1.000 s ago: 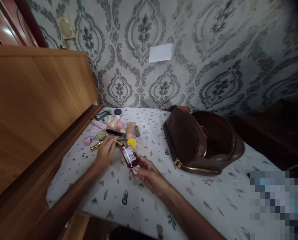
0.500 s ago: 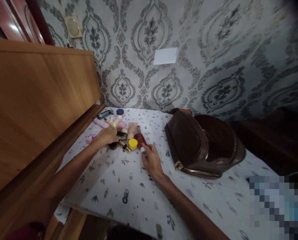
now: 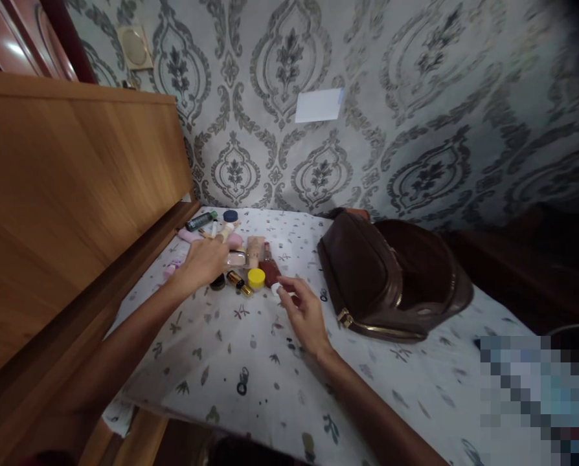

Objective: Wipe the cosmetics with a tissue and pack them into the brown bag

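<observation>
My left hand (image 3: pixel 204 262) is over the left part of a group of cosmetics, its fingers curled together and pointing down. Whatever is in its grip is hidden. Beside its fingertips lies a flat clear-topped case (image 3: pixel 237 259), with a round black item (image 3: pixel 217 282) below. My right hand (image 3: pixel 305 312) has thumb and fingers apart, the tips at a small white piece (image 3: pixel 276 290) by a dark red bottle (image 3: pixel 269 272). Left of that bottle are a yellow-lidded jar (image 3: pixel 256 278), a beige tube (image 3: pixel 255 249) and a black-and-gold tube (image 3: pixel 239 283).
A brown leather bag (image 3: pixel 367 278) lies at the right. Farther back on the patterned sheet (image 3: pixel 250 362) are a dark green bottle (image 3: pixel 201 221) and a blue-lidded jar (image 3: pixel 230 216). A wooden cabinet (image 3: pixel 80 194) borders the left, and patterned wallpaper (image 3: pixel 318 149) the back.
My right hand has drawn slightly right and its fingers have spread, while the white piece stays beside the bottle. My left hand has shifted left, and a black item near its fingertips no longer shows.
</observation>
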The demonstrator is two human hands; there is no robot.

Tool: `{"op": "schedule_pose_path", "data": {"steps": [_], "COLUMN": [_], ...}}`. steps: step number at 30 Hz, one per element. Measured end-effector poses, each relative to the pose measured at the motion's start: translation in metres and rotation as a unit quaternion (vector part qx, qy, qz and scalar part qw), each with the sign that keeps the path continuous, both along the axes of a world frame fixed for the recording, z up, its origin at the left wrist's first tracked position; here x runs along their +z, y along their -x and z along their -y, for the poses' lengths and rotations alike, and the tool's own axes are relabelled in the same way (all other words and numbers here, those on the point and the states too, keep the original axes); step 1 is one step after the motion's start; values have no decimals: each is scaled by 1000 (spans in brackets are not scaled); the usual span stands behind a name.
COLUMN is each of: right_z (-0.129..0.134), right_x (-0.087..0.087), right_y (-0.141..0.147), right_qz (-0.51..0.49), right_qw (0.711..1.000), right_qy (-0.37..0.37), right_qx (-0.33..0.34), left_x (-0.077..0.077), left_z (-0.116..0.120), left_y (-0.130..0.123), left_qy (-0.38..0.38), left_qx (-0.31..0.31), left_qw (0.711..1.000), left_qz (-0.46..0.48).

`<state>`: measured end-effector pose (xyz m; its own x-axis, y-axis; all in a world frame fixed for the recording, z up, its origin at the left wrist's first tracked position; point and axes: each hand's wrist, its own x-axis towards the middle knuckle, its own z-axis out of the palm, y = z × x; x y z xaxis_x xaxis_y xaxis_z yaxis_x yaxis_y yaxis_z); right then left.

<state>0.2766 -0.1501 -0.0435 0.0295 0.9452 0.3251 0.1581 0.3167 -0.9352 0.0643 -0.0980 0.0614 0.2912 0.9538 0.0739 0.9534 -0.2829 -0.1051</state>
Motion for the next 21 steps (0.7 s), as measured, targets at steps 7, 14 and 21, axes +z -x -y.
{"op": "schedule_pose_path", "data": {"steps": [7, 14, 21], "right_z": [11, 24, 29], "right_x": [1, -11, -3], "right_y": [9, -2, -6], "right_qz": [-287, -414, -370], "right_qw": [910, 852, 846], "right_qy": [230, 284, 304], "right_qx": [191, 146, 234], "left_x": [-12, -24, -56], "left_z": [54, 46, 45], "left_y": [-19, 3, -10], "left_qy": [-33, 52, 203], "left_qx": [-193, -112, -142], "left_qw": [968, 877, 795], "left_qz": [155, 465, 554]}}
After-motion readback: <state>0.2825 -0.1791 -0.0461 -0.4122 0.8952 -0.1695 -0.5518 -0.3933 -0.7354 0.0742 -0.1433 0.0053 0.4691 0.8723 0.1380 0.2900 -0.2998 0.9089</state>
